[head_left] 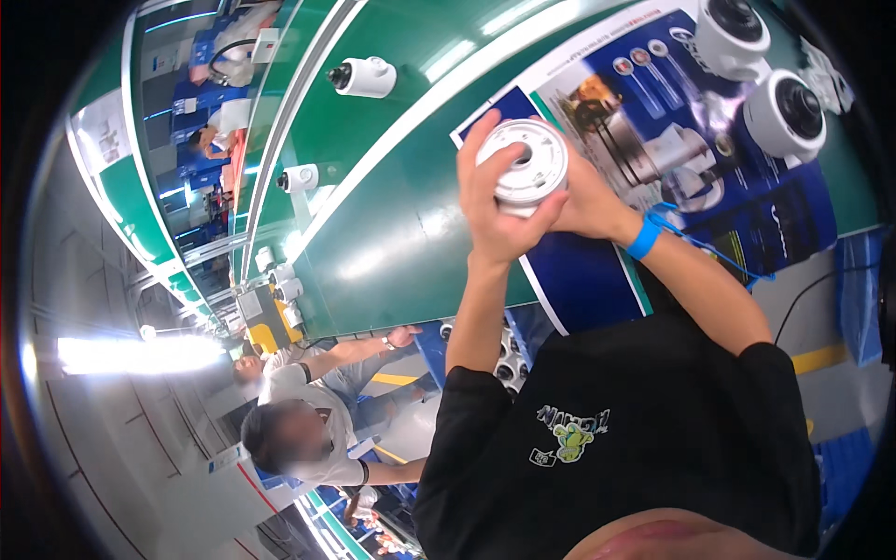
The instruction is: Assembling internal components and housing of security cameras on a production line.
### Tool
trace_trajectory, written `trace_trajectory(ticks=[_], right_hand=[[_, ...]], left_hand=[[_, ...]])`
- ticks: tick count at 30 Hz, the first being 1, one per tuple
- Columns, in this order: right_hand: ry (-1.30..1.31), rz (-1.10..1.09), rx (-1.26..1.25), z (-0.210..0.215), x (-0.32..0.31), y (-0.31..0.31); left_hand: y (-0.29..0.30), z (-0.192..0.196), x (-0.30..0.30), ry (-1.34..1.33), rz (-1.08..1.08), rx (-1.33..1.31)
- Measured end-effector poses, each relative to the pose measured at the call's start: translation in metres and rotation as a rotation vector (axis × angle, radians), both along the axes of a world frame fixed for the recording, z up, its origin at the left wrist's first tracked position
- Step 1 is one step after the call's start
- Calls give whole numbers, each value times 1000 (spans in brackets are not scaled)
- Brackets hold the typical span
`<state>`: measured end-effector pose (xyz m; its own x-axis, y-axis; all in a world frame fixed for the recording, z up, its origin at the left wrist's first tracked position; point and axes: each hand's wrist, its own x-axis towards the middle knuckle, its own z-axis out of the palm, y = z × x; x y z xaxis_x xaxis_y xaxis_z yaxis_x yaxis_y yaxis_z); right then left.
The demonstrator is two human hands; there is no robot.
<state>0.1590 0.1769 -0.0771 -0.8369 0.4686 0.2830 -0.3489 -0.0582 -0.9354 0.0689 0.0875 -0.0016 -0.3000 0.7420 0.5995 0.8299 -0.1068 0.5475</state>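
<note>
We hold the round camera housing (530, 161) between our left hand (499, 201) and right hand (586, 201), above the poster (691, 187) on the table (392, 243).

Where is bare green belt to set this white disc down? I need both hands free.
Bare green belt lies left of the blue mat, below the white camera by the rail. The mat's upper right is crowded with dome cameras. Both hands hold the disc.

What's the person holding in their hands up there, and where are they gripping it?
A round white dome-shaped device, held in both hands: the left hand wraps its side and lower edge, the right hand cups the opposite side from behind.
</note>
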Motion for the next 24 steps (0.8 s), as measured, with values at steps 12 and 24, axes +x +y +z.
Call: trace_trajectory(ticks=[12, 24], right_hand=[[-117, -214, 229, -3, -7, -4], [-137, -195, 274, 8, -5, -1]], left_hand=[[134, -4, -166, 295, 610, -268], [212, -11, -233, 140, 1022, -1096]])
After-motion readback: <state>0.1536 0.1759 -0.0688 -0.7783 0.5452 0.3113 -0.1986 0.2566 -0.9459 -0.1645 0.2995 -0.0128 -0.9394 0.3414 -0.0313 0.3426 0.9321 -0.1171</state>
